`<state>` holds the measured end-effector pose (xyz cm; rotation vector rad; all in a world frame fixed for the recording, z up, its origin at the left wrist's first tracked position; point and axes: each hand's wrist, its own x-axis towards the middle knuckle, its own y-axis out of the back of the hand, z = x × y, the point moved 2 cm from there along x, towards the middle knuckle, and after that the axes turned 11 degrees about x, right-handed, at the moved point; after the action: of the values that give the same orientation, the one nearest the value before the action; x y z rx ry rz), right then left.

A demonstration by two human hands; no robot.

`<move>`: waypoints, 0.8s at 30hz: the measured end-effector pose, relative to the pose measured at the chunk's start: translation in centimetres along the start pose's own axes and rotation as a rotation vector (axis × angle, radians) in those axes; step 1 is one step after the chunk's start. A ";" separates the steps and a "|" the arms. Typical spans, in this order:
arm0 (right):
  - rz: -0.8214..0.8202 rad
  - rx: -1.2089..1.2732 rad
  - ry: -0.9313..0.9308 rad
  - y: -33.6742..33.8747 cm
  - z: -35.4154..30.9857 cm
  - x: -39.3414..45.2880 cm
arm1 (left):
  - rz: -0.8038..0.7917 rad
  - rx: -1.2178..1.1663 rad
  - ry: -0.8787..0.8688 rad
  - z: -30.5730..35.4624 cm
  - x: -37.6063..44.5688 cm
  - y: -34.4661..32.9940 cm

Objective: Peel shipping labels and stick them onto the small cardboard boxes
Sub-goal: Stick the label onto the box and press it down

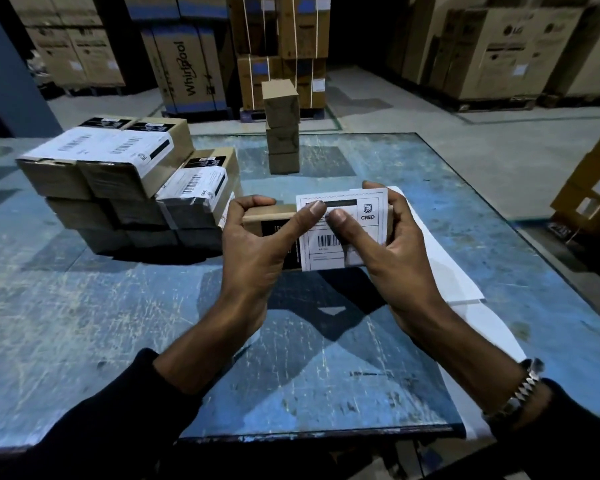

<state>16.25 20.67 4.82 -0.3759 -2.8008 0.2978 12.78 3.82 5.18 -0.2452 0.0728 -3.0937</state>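
Two bare hands hold one small cardboard box (269, 216) in the air above the middle of a scratched blue worktop (84, 323). The left hand (257, 251) curls round the box's left end, its thumb pressing the left part of a white shipping label (361, 233) that lies on the box's upper face. The right hand (392, 247) grips the box's right end, fingers wrapped behind it and its thumb flat on the label near a printed barcode. The label carries the word CRED at its upper right.

Near the worktop's far left corner sits a stack of labelled boxes (118, 174), several layers high. Near the far edge, three plain boxes (281, 126) stand in a narrow tower. White backing sheets (458, 271) lie along the right edge, partly under the right forearm. A metal watch (523, 389) circles the right wrist.
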 end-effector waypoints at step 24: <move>0.035 -0.002 -0.029 1.0 0.5 0.3 | 0.026 0.216 -0.369 -0.1 -0.3 -0.1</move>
<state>16.02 21.64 4.18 -0.4250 -2.8256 0.3102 13.08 3.98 5.03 -0.7868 -0.2631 -2.9394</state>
